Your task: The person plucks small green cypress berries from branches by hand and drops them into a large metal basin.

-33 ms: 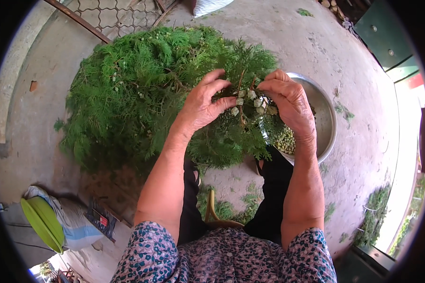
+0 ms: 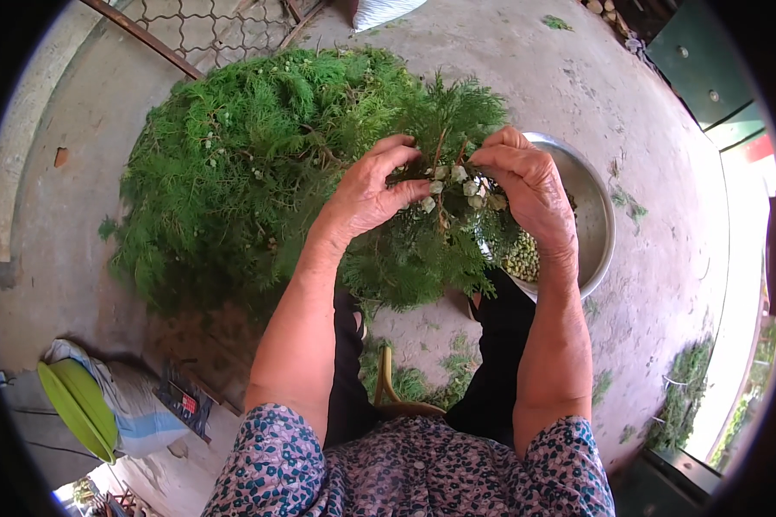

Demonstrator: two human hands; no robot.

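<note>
A leafy green conifer branch (image 2: 444, 112) with scale-like foliage hangs in front of me, bearing a cluster of pale, knobbly cones (image 2: 459, 174). My right hand (image 2: 526, 177) pinches a brown stem of this branch between thumb and fingers, at the right of the cones. On the other side, my left hand (image 2: 372, 185) has its fingers curved and apart from the thumb. The left thumb tip touches or nearly touches the leftmost cones; nothing shows in its grip. Partly behind my right forearm, a round metal basin (image 2: 610, 233) holds a heap of picked green cones (image 2: 522, 257).
A large pile of cut conifer branches (image 2: 207, 189) covers the concrete floor (image 2: 672, 224) at the left. Behind it stands a metal grille (image 2: 207, 30). A lime-green tub (image 2: 78, 409) lies tilted at the lower left beside a sack (image 2: 142, 414). More greenery (image 2: 685, 392) lies at the right.
The left hand's upper fingers have dipped slightly toward the thumb, and the branch's foliage has shifted a little. My right hand keeps its place.
</note>
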